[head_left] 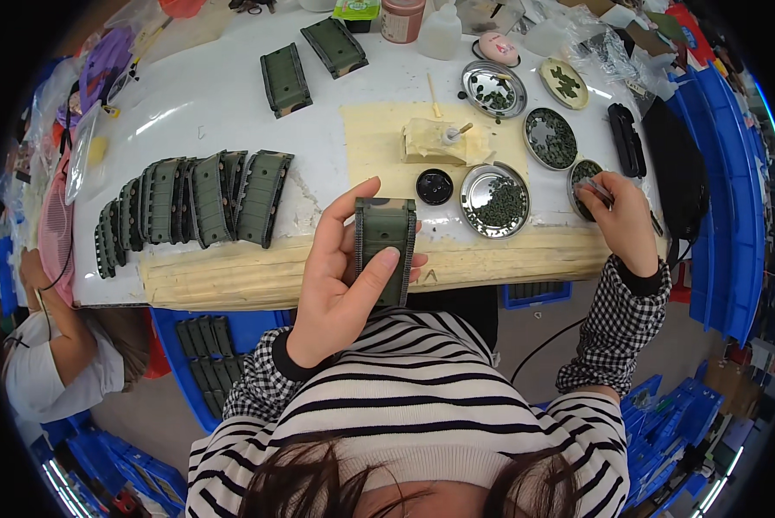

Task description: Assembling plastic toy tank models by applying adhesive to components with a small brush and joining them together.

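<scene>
My left hand [340, 281] is wrapped round a green camouflage-patterned plastic piece [382, 231], long and channel-shaped with a small hole; the thumb presses on its face. At the right, my right hand [622, 216] pinches slim silver tweezers [596, 190], their tips over a small round dish [575, 200] of tiny dark green parts. The tips are too small to show whether they grip a part. Beside that dish stand a metal dish of green bits [495, 200] and another round dish of dark bits [550, 138].
Similar green pieces [206, 198] stand in a row at the left, with two more [284, 79] farther back. A small black pot [435, 186] sits before a tape-wrapped block [443, 141]. A blue crate [176, 354] holds more pieces below the table. Another person [68, 345] is at the left.
</scene>
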`<state>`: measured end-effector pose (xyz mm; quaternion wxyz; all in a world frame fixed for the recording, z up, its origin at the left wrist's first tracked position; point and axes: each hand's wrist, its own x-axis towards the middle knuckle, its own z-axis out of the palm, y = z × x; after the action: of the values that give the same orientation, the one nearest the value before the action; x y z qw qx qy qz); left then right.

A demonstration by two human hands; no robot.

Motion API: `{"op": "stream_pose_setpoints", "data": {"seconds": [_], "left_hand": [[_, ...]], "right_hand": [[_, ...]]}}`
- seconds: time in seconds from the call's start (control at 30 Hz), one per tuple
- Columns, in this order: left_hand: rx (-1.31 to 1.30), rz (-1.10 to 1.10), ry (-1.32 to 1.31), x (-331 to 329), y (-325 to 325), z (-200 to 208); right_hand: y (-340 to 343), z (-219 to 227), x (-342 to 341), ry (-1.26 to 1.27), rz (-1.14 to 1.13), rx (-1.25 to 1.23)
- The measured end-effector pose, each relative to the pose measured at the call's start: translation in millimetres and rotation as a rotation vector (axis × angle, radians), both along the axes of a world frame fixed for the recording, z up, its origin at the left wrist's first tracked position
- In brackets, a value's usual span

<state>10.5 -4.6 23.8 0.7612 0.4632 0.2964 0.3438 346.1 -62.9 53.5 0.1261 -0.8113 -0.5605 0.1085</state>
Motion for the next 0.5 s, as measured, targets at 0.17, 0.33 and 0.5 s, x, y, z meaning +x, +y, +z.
{"op": "stream_pose_setpoints", "data": {"seconds": [0.17,0.33,0.5], "left_hand": [[0.009,0.013,0.004,-2,-1,-1],[0.018,0.048,-0.027,-1,-2,1],[0.013,0.090,-0.042,-2,-3,1]], "right_hand": [[2,-6,3,-0.079,0.057,0.044],[-3,-18,2,-0.180,0.134,0.129],[-5,-21,2,-0.135,0.111,0.304]]}}
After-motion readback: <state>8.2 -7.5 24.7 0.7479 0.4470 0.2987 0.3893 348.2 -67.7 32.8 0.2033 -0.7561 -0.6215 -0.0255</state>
